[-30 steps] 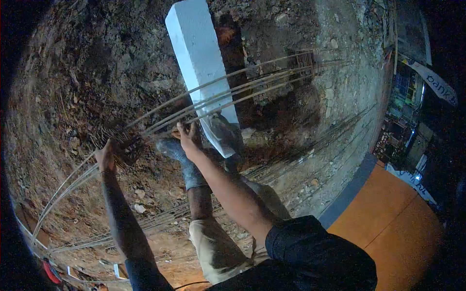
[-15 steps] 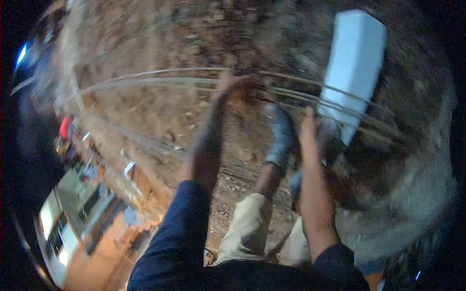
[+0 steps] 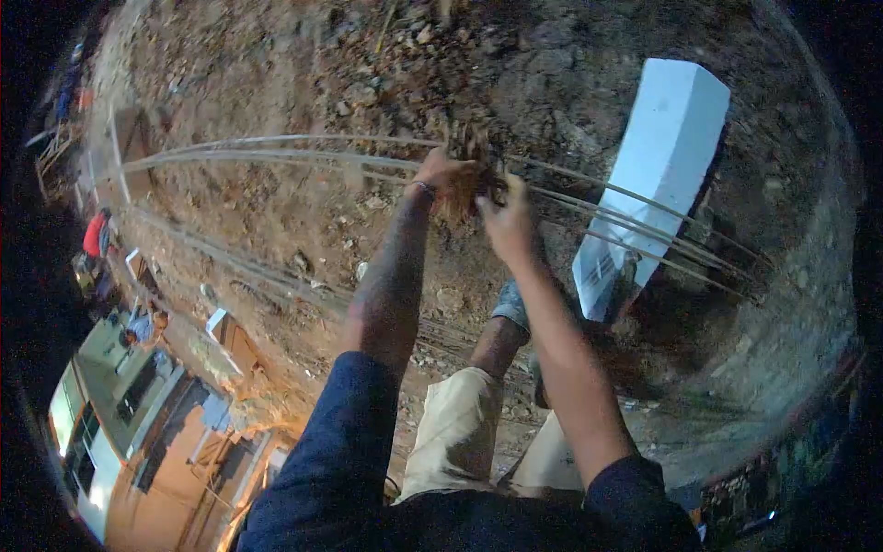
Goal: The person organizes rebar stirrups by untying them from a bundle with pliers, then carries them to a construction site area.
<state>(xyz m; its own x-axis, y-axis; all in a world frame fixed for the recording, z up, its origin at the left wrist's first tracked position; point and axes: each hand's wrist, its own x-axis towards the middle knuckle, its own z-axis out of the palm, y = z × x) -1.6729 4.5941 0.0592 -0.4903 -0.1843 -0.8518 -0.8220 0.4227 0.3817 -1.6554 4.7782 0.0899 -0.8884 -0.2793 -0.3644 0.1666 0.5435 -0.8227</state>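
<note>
My left hand [image 3: 445, 171] is closed on a reddish-brown bundle of thin strands [image 3: 452, 204], which looks like rusty wire. Its fingers lie just over the long, thin rods [image 3: 303, 155] that run across in front of me. At the bundle's right side is my right hand [image 3: 511, 224], thumb and fingers curled in around its dark edge. What those fingertips hold is blurred and partly hidden. The rods pass behind both hands and carry on to the right, over a long white block [image 3: 658, 138].
Rough soil with stones [image 3: 368, 92] lies all around. My shoe [image 3: 510, 308] stands below the rods. More rods [image 3: 248, 253] lie at the lower left. Farther left are a person in red [image 3: 97, 235], another person [image 3: 143, 328] and a pale vehicle-like shape [image 3: 106, 396].
My right hand has moved up and left from near the white block to the bundle by my left hand. My left hand stays close to the same spot. The view has shifted slightly.
</note>
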